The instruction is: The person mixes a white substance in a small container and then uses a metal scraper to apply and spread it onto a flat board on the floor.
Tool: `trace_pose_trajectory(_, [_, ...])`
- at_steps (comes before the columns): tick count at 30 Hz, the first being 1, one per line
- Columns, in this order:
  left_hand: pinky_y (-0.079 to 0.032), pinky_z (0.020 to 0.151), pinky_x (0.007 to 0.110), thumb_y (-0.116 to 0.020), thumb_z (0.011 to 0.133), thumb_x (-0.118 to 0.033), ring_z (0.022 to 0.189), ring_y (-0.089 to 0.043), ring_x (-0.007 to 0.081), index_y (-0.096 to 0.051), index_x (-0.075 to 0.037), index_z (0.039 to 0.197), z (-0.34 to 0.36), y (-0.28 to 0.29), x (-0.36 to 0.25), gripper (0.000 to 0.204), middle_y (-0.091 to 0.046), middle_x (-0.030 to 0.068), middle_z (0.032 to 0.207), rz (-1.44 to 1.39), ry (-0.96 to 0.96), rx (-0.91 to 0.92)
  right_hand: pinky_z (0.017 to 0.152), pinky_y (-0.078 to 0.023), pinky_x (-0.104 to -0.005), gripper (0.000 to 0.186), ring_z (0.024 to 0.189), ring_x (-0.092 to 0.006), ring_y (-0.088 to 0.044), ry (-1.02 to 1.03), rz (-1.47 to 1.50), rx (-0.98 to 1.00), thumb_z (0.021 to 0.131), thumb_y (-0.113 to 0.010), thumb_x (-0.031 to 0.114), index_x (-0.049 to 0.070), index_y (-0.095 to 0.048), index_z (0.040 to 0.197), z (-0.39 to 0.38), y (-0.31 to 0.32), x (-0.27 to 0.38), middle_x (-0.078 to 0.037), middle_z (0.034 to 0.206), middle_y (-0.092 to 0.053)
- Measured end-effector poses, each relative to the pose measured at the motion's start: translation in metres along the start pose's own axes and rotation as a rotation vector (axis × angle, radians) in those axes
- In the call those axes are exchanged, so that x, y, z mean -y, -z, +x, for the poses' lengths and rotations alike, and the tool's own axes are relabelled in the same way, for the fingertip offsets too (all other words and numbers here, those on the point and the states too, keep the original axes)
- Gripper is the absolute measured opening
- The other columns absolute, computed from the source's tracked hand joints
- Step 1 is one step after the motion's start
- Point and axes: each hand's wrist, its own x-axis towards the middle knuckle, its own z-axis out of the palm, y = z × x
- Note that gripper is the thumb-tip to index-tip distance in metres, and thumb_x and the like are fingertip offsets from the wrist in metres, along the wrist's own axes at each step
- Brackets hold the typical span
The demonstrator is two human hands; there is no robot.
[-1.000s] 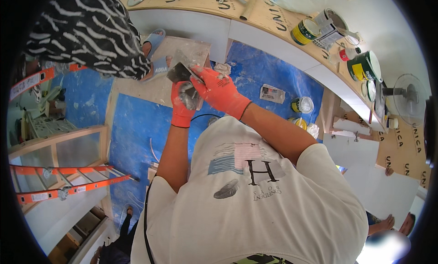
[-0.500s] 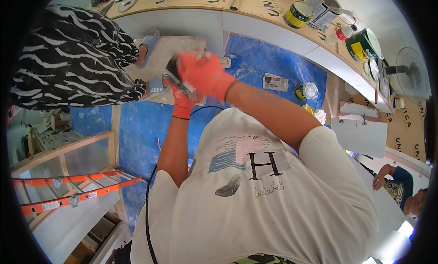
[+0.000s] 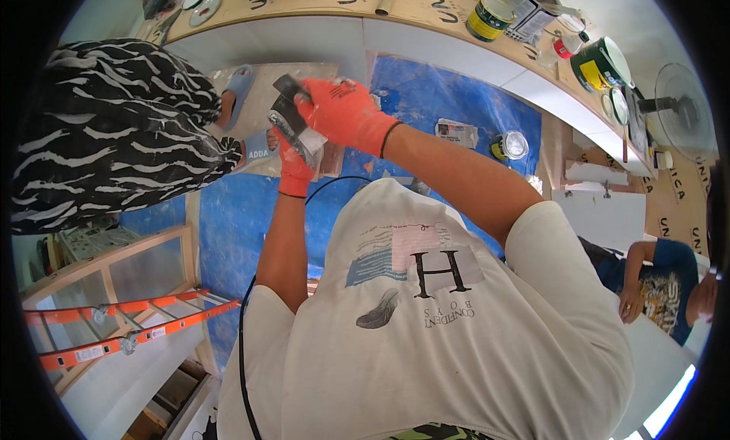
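Both my hands wear coral-red gloves and meet in front of my chest. My left hand (image 3: 296,165) is closed around a flat, dark piece with a pale-smeared edge (image 3: 287,119), which looks like a putty scraper. Just above it, my right hand (image 3: 346,115) grips a dark rectangular blade-like piece (image 3: 288,86), its end sticking out past the fingers. The two pieces overlap or touch; their exact kind is partly hidden by the gloves. A greyish-white patch lies on the lower piece beside my left fingers.
Blue sheeting (image 3: 426,90) covers the floor. A person in patterned trousers (image 3: 114,136) stands at left, above an orange ladder (image 3: 152,326). Paint cans (image 3: 490,18) stand along the covered counter (image 3: 304,5); an open can (image 3: 509,146) sits on the floor. Another person (image 3: 654,288) is at right.
My right hand, blurred before, now shows clearly, shifted slightly right with its dark piece angled up-left. The person in patterned trousers sits lower in view, and the person at right shows more.
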Motion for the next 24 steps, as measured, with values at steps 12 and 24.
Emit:
trace_pose_trajectory(12, [-0.048,0.114,0.051,-0.037,0.104,-0.072,0.141,-0.05,0.0312,-0.033,-0.013,0.161,-0.032,0.005,-0.016,0.082,-0.049,0.0118,0.154,0.155,0.142,0.166,0.089,-0.057,-0.0414,0.043,0.101,-0.0325,-0.072,0.137,0.523,0.305,0.094,-0.072,0.037,0.004,-0.068,0.122,-0.01,0.043,-0.036,-0.018,0.113,-0.075])
trace_pose_trajectory(24, [-0.05,0.11,0.055,-0.037,0.098,-0.081,0.137,-0.055,0.0355,-0.038,-0.014,0.159,-0.021,-0.057,-0.032,0.091,-0.048,0.0128,0.156,-0.06,0.361,0.096,0.085,-0.058,-0.0397,0.039,0.098,-0.0311,-0.074,-0.014,0.596,0.281,0.095,-0.072,0.034,0.004,-0.07,0.12,-0.001,0.071,-0.07,-0.018,0.106,-0.076])
